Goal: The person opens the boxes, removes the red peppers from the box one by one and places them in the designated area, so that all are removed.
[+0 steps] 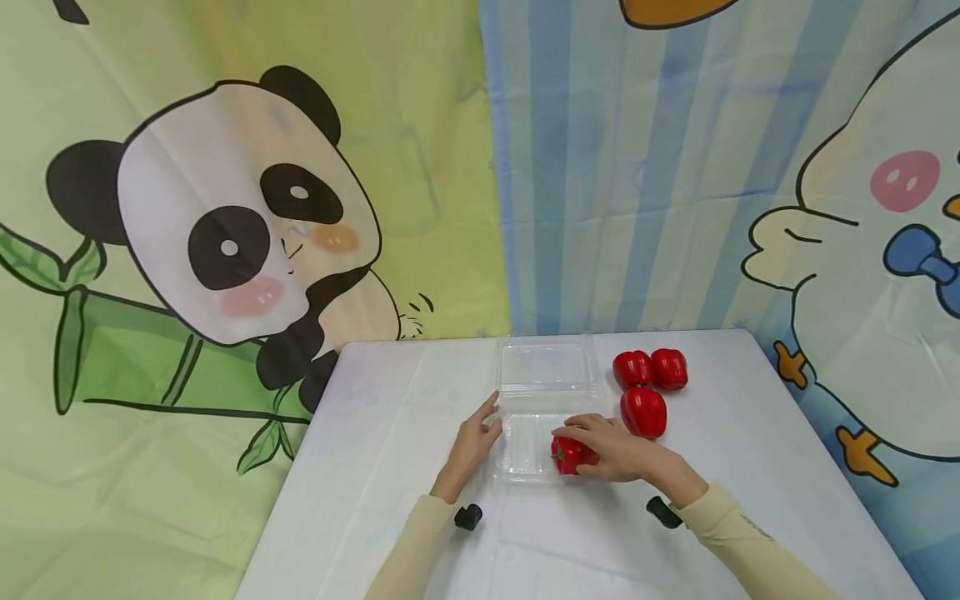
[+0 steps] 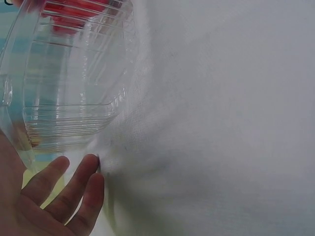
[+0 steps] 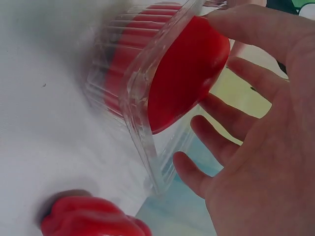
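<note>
A clear plastic clamshell container (image 1: 522, 454) lies on the white table with its lid (image 1: 544, 367) folded back away from me. In the right part of its base sits a red bell pepper (image 1: 570, 457), green stem to the left. My right hand (image 1: 626, 452) grips this pepper from above, thumb on the near side and fingers across the far side. At the container's left side is my left hand (image 1: 471, 446), its fingers loosely bent by the wall; whether they touch it, I cannot tell. The left wrist view shows the container wall (image 2: 74, 123) just above those fingers.
Right of the container, three more red bell peppers stand grouped: one at back left (image 1: 632, 368), one at back right (image 1: 669, 368) and a nearer one (image 1: 643, 412). The table (image 1: 375, 467) meets printed cloth backdrops (image 1: 442, 167) behind.
</note>
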The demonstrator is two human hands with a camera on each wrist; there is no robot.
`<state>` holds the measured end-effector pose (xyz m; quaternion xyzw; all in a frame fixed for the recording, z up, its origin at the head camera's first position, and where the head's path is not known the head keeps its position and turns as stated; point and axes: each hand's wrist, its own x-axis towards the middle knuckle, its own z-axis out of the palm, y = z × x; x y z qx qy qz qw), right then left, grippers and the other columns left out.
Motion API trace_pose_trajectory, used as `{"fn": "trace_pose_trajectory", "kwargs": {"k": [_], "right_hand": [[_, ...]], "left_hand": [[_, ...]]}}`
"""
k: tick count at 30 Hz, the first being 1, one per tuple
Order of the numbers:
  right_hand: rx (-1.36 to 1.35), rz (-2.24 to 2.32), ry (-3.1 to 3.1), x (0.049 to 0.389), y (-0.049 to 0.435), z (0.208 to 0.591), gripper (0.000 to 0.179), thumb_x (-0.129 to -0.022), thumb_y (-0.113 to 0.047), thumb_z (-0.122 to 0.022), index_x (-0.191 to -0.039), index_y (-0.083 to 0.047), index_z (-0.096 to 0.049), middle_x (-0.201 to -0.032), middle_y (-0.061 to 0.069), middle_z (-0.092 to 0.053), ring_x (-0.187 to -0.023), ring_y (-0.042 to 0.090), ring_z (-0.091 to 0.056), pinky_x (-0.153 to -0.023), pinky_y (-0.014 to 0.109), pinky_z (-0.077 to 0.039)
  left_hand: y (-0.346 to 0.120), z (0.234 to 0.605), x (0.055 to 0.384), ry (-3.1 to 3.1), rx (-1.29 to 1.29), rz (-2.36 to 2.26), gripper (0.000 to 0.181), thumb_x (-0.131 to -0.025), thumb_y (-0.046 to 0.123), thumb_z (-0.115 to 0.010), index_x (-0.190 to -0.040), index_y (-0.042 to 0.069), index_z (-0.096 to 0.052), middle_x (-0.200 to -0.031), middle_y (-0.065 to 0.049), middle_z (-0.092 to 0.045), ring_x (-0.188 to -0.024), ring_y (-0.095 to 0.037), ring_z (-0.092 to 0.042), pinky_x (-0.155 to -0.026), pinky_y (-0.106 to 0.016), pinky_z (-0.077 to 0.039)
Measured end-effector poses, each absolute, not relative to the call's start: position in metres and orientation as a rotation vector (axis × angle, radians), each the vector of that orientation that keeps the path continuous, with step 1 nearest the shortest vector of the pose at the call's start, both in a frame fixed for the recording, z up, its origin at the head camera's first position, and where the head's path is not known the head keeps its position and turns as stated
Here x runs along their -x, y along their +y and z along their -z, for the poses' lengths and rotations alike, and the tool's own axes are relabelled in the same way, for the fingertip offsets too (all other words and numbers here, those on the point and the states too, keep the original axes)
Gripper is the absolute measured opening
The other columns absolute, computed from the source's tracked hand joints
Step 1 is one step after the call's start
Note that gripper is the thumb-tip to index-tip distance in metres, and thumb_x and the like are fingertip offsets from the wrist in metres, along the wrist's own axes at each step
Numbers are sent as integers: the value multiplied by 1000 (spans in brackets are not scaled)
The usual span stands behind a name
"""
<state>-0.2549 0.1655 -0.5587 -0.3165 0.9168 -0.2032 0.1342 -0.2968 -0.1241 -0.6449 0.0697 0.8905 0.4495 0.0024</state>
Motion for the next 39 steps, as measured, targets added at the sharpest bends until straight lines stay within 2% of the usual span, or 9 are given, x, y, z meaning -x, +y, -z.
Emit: {"fn": "trace_pose_trajectory", "kwargs": {"k": [5,10,15,22,34,39], "right_hand": [[1010,519,2661,255,161,559,74,-79,-18,-84,-145,-26,-51,-148,12,-48,-136,34,-41,-103,62,-43],[1046,505,2645,258,158,559,75,-78,-9,-82,-144,-27,-52,-149,12,-47,-137,35,-40,-104,60,-43],[1060,452,2636,261,156,561,75,-77,-8,-83,-144,-26,-52,-149,12,-46,-136,34,-40,-104,59,-44],[1010,442,2618,262,155,565,78,-77,-7,-83,-143,-33,-51,-150,13,-44,-138,34,-38,-105,58,-42],[1042,463,2628,266,157,565,75,-73,-8,-86,-140,-23,-55,-144,9,-49,-134,32,-41,-99,54,-49],[1057,492,2624,267,159,564,74,-73,-7,-86,-139,-21,-55,-144,11,-50,-134,33,-41,-99,54,-51]], "left_hand": [[-124,645,298,2797,-228,-1409,55,-102,22,-54,-155,21,-40,-141,-13,-62,-88,-19,-70,-70,-28,-54],[-124,644,298,2800,-219,-1397,55,-102,23,-53,-156,22,-39,-141,-11,-62,-90,-20,-70,-73,-29,-55],[-124,644,297,2799,-200,-1393,55,-102,23,-53,-156,24,-39,-141,-11,-62,-90,-20,-70,-74,-30,-56],[-123,644,298,2781,-198,-1403,55,-102,23,-54,-156,23,-39,-142,-12,-61,-87,-18,-69,-70,-27,-54],[-123,643,297,2779,-200,-1403,55,-102,22,-54,-156,23,-39,-142,-13,-60,-89,-19,-71,-71,-26,-55],[-123,641,296,2791,-227,-1403,55,-102,20,-54,-155,19,-40,-141,-16,-61,-89,-22,-71,-66,-25,-53]]}}
